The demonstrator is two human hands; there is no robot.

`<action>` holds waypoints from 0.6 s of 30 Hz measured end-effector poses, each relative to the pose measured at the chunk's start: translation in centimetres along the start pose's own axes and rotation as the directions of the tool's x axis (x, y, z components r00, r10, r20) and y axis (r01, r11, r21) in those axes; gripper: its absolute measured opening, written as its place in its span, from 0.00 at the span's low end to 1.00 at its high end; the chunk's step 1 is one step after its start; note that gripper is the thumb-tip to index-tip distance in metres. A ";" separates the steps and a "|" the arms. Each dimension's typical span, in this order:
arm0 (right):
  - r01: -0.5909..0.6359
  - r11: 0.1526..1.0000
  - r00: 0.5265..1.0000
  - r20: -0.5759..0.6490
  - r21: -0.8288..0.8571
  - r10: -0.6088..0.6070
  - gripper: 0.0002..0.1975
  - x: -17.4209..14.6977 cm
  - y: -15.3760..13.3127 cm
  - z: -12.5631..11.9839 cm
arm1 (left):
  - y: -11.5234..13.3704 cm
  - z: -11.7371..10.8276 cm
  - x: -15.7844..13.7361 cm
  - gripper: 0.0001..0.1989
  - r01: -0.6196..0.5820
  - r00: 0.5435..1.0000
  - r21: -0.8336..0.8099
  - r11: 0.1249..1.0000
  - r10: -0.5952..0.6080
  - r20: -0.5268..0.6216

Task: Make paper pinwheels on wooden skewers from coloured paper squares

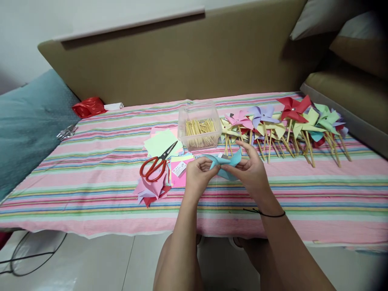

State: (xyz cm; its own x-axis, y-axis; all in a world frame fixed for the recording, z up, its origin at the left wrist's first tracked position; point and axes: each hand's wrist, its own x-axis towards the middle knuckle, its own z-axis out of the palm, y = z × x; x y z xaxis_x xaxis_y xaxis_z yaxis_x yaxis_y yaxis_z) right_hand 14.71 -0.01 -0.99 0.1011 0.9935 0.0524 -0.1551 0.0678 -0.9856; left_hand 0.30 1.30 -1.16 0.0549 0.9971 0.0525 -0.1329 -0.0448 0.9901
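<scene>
Between my two hands is a blue paper pinwheel point(226, 162), its corners folded in toward the middle. My left hand point(198, 176) pinches its left side, thumb toward the centre. From the right, my right hand point(251, 171) grips it with the thumb near the middle, while the index finger sticks up. No stick shows on this pinwheel. Just left of my left hand lie square coloured papers point(184, 178) with a small white card point(179, 169) on top. Red-handled scissors point(156, 165) rest on pale green paper point(162, 141), blades pointing away.
A clear plastic box point(198, 129) of wooden sticks stands behind my hands. Several finished pinwheels point(294, 109) on sticks lie at the right. Cut paper pieces point(151, 190) sit below the scissors. A red plastic bag point(89, 107) is at the far left, on the striped cloth point(91, 182).
</scene>
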 end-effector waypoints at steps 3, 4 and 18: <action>-0.003 0.999 1.000 0.003 -0.034 0.003 0.41 0.1 0.0 -0.1 | 0.0 -0.1 0.0 0.03 0.004 1.000 0.017 1.000 -0.004 0.014; -0.005 0.999 1.000 0.002 -0.042 0.006 0.41 0.1 0.0 -0.1 | 0.0 -0.1 0.0 0.03 0.006 1.000 0.024 1.000 -0.007 0.018; 0.002 0.999 1.000 -0.021 -0.040 -0.003 0.41 0.1 0.1 -0.3 | 0.3 0.1 -0.1 0.06 0.048 0.999 0.022 0.999 -0.048 0.020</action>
State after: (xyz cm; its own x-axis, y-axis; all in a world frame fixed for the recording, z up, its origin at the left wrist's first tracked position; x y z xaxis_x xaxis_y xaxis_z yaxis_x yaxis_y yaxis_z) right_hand 14.98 0.09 -1.08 0.1219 0.9912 0.0520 -0.1156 0.0662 -0.9911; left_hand 0.35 1.20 -0.90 0.0811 0.9967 0.0073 -0.1084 0.0015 0.9941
